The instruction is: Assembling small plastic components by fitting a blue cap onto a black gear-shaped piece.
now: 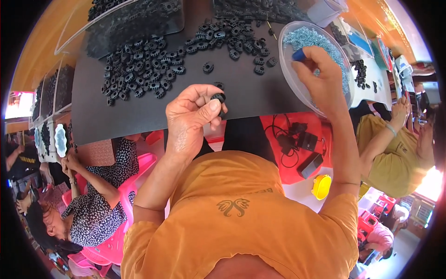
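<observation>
My left hand (pixel 188 116) is closed in a pinch, thumb and fingers around a small black oval plastic part (pixel 218 97) near the table's front edge. To the right, my right hand (pixel 324 76) reaches over a round clear plastic bowl (pixel 286 72) of many tiny pale-blue pieces (pixel 312 35). Its fingers are curled together, and a blue cover (pixel 299 55) sits on one fingertip. Whatever those fingers hold is too small or hidden to make out. A single black part (pixel 208 67) lies beyond my left hand, with another partly behind its fingers.
Heaps of similar black parts (pixel 139 69) spread across the dark table (pixel 253 95). Clear bins (pixel 134 32) of black parts stand at the back. A cup (pixel 325 11) stands behind the bowl. Below are cables and adapters (pixel 302 142) on a red seat. People sit at both sides.
</observation>
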`<state>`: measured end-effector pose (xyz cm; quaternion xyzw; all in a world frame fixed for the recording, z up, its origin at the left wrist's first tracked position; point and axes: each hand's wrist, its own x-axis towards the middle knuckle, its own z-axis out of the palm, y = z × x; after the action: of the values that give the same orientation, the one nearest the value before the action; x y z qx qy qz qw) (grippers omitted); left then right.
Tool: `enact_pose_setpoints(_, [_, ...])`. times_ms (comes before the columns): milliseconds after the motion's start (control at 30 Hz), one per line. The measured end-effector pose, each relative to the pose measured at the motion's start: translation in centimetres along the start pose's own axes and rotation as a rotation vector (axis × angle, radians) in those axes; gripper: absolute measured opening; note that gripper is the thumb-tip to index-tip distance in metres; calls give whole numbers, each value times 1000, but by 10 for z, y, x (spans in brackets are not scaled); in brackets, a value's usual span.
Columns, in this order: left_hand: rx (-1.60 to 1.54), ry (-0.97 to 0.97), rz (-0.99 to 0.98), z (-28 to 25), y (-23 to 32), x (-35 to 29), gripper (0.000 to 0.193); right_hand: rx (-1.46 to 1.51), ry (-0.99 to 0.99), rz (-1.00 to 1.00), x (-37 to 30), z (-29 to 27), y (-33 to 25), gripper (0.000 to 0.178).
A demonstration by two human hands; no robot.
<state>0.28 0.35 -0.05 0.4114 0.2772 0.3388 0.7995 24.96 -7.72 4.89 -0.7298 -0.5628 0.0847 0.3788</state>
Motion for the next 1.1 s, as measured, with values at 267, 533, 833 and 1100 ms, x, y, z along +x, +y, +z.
enact_pose_setpoints(267, [-24,-15,21,8,-1,-2,16,197,-136,-391,-6,46,-53,16])
enact_pose_setpoints(533, [82,-11,71,6,-2,-6,17,224,-259,-335,-8,50,-59,13])
enact_pose_setpoints(833, [111,-15,101,3,-3,-8,17,342,-390,-66,-10,54,-60,11])
enact_pose_setpoints(1100, [54,-16,102,-3,-8,-8,16,1015,-580,357,-9,68,-43,12])
